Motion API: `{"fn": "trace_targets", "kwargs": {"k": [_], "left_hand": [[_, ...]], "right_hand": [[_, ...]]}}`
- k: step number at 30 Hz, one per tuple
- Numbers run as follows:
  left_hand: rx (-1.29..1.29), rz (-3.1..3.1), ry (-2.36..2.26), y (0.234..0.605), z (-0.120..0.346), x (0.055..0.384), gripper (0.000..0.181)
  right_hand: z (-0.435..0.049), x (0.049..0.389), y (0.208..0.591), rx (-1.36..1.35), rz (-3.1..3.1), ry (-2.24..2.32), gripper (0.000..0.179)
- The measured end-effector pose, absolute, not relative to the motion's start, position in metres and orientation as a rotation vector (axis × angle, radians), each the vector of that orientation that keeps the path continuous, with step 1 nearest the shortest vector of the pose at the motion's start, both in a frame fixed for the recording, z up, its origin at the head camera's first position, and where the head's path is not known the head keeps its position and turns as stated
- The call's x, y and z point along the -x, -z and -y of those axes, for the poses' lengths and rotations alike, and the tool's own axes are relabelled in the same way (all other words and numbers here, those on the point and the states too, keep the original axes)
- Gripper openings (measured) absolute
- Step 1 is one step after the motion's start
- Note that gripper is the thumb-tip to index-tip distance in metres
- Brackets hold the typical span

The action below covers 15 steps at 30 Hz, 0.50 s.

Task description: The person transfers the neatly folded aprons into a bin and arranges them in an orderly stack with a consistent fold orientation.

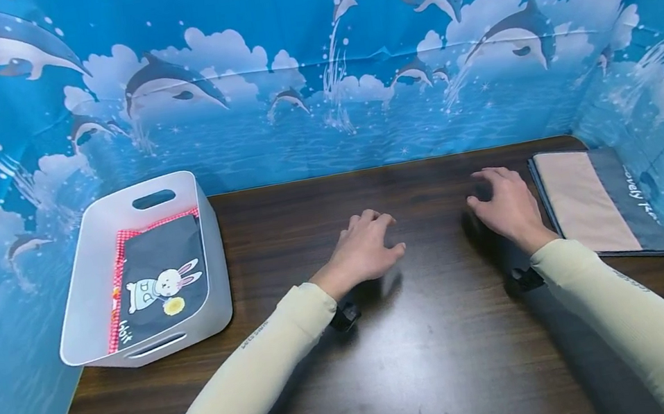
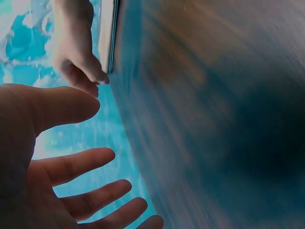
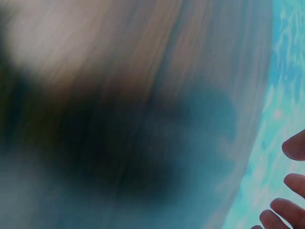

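My left hand hovers over the middle of the dark wooden table, fingers spread and relaxed, holding nothing. In the left wrist view its thumb and fingers stand well apart. Farther right, my right hand is held above the table with loosely bent fingers and nothing in it. Just beyond its wrist, at the table's right side, lies a stack of folded dark grey cloth with a beige panel and white lettering. The right wrist view catches only the fingertips of that hand.
A white plastic bin with handle cutouts stands at the left. Inside is a folded dark cloth with a rabbit print and red checked trim. A blue dolphin-print curtain borders the table at the back and both sides.
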<state>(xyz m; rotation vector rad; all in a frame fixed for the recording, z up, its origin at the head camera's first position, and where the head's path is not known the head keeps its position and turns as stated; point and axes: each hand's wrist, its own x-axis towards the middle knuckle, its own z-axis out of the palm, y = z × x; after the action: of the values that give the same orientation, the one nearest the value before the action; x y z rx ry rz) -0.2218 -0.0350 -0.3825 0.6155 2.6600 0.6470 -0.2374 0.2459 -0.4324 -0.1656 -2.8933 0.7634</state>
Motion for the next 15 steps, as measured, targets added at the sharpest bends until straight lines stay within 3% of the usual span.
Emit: {"fn": "trace_targets", "kwargs": {"k": [15], "left_hand": [[-0.761, -2.634, -0.46, 0.4, -0.02, 0.207, 0.05]], "right_hand": [[-0.293, 0.231, 0.442, 0.546, 2.945, -0.52, 0.065]]}}
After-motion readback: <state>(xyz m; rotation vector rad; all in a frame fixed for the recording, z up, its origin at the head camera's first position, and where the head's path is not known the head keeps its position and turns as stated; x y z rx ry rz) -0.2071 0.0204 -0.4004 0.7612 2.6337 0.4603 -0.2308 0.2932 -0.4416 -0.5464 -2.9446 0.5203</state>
